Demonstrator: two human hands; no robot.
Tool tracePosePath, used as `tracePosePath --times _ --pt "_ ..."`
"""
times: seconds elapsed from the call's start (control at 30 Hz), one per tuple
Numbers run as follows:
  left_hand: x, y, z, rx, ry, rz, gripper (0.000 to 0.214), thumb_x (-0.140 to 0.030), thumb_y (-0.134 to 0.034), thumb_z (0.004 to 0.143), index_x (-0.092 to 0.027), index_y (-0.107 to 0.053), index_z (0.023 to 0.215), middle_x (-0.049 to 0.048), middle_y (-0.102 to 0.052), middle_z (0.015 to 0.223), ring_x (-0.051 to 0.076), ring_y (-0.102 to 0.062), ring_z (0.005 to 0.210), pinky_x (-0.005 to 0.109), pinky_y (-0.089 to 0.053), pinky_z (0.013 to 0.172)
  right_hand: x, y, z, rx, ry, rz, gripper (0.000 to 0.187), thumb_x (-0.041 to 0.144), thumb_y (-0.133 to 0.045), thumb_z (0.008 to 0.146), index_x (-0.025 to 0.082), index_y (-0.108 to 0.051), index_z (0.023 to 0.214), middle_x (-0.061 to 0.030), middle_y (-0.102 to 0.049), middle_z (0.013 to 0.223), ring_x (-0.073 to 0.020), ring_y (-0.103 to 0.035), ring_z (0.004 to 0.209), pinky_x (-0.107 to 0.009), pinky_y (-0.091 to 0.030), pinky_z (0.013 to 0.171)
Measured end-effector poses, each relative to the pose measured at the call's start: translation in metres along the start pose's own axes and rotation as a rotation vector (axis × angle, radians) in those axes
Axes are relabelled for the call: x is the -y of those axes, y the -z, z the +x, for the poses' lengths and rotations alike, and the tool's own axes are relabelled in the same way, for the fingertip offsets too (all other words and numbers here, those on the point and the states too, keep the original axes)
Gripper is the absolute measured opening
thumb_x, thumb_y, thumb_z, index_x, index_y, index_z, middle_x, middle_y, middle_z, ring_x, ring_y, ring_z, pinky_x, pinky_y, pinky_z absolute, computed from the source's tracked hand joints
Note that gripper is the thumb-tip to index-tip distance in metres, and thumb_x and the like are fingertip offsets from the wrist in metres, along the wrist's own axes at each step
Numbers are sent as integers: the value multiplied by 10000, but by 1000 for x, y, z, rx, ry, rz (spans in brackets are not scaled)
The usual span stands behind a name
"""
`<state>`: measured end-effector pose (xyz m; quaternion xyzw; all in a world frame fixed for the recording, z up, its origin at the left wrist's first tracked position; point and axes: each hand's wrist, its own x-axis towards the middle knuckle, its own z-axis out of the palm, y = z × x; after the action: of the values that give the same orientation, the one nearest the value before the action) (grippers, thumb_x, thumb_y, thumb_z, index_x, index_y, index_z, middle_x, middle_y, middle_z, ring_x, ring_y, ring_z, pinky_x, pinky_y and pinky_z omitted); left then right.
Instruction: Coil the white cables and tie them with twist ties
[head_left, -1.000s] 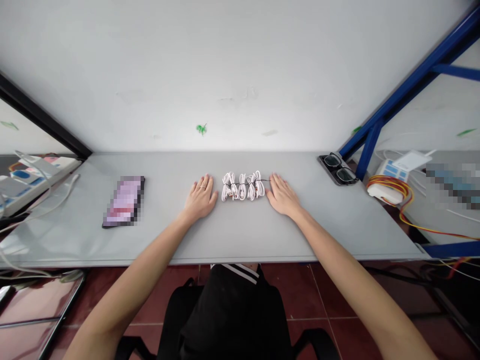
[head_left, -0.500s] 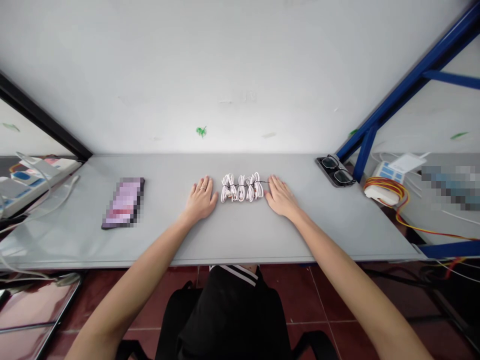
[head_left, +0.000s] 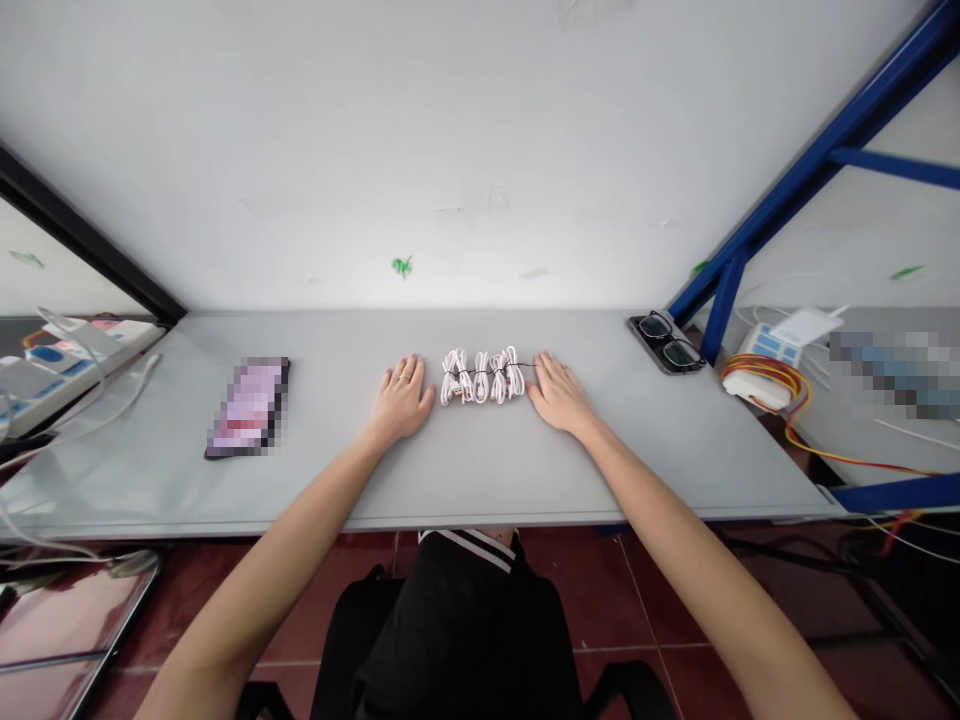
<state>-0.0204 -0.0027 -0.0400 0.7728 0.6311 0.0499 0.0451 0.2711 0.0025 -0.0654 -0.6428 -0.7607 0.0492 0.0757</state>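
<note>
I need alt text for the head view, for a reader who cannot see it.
The left hand and right hand rest flat on a grey table, a row of white cable bundles between them. What looks like a phone lies to the left; glasses lie to the right.

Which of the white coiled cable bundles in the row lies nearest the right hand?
The white coiled cable bundle at the row's right end, beside the bare right hand; the other white bundles lie farther left, toward the bare left hand.
</note>
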Motion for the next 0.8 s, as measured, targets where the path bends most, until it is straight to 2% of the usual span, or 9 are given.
tracePosePath --times 0.17,0.27,0.33,0.43,0.5,0.57,0.67,0.73,0.8 --pt "1 -1 1 16 5 -10 641 -367 -278 973 -34 -277 1521 165 -235 1607 301 -221 1491 471 -187 1209 0 0 2 4 -5 51 666 403 -251 968 20 -288 1511 -170 -234 1605 -276 -209 1499 -450 -182 1228" --pt "3 -1 2 -1 -2 -26 637 -371 -294 968 -40 -304 1511 161 -260 1600 309 -244 1483 473 -203 1205 -4 2 6 -6 -3 139 637 378 -338 950 39 -346 1490 -177 -282 1589 -283 -241 1489 -445 -195 1224" --pt "4 1 4 -25 -5 -42 621 -372 -324 956 -51 -359 1486 168 -308 1582 324 -292 1461 479 -241 1188 -7 6 9 -19 -28 250 587 333 -375 937 65 -412 1458 -174 -358 1557 -275 -307 1464 -431 -242 1209" --pt "6 7 11 -68 -3 -98 531 -345 -397 915 -94 -537 1361 172 -446 1502 337 -449 1357 460 -349 1118 -10 13 13 -79 -114 419 528 310 -397 929 99 -491 1403 -171 -487 1472 -268 -460 1368 -419 -349 1144" --pt "6 12 18 -116 34 -182 440 -313 -426 887 -128 -651 1217 158 -559 1395 315 -537 1262 415 -403 1062 -9 20 16 -135 -136 460 486 303 -433 916 111 -545 1348 -175 -569 1388 -266 -548 1275 -410 -405 1086" --pt "2 16 27 -147 98 -304 389 -299 -460 858 -143 -693 1129 149 -640 1268 285 -606 1142 371 -450 977 -7 29 22 -145 -134 433 410 270 -469 895 114 -622 1241 -176 -646 1273 -262 -605 1180 -388 -438 1027" --pt "-8 22 39 -123 172 -488 322 -321 -468 853 -175 -707 1012 97 -720 972 229 -655 842 323 -469 756 0 44 34 -29 -150 372 293 263 -488 886 135 -705 1034 -154 -718 1114 -258 -656 1040 -351 -460 918" --pt "-14 23 46 -186 231 -543 276 -335 -476 849 -184 -685 947 72 -700 845 201 -613 719 300 -416 649 5 52 42 73 -183 358 272 314 -508 882 150 -715 944 -142 -734 1060 -259 -665 980 -326 -456 832" --pt "-19 22 50 -262 244 -587 229 -322 -468 849 -189 -654 848 41 -652 733 171 -560 642 281 -365 606 11 57 48 129 -213 367 272 367 -544 863 154 -710 888 -136 -740 1019 -250 -667 921 -305 -441 757"
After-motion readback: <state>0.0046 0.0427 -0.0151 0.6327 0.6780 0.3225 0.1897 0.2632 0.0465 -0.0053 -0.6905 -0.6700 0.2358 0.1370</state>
